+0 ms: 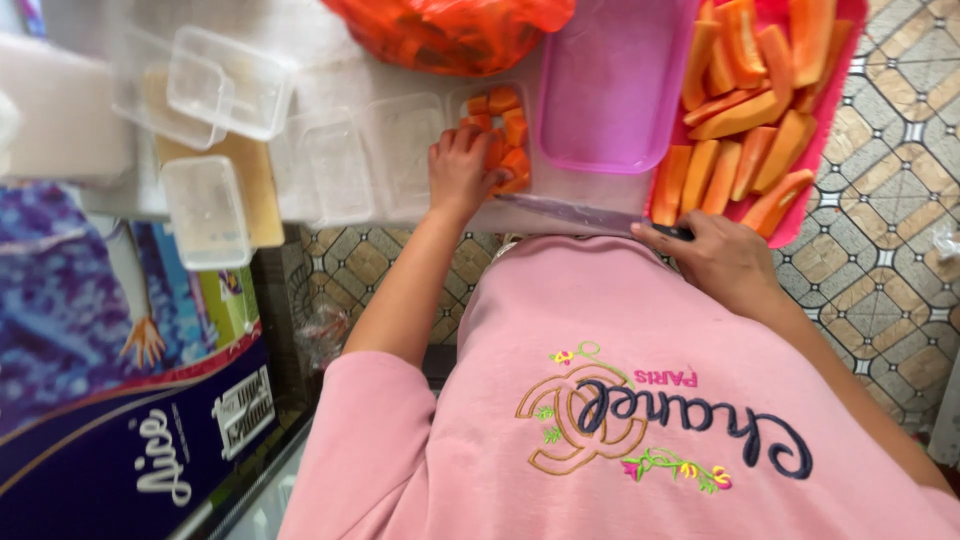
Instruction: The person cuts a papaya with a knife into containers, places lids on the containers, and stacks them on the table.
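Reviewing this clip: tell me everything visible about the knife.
The knife has a long, thin, pale metallic blade and a dark handle. It lies nearly level along the table's near edge, tip pointing toward the left hand, just below the pink cutting board. The right hand grips the handle, hiding most of it. The blade is blurred, so its edge and any residue cannot be judged.

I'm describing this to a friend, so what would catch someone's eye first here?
Probably the orange fruit spears piled on the pink tray at upper right. Next, the left hand resting on orange chunks in a clear tub, and the right hand gripping a knife.
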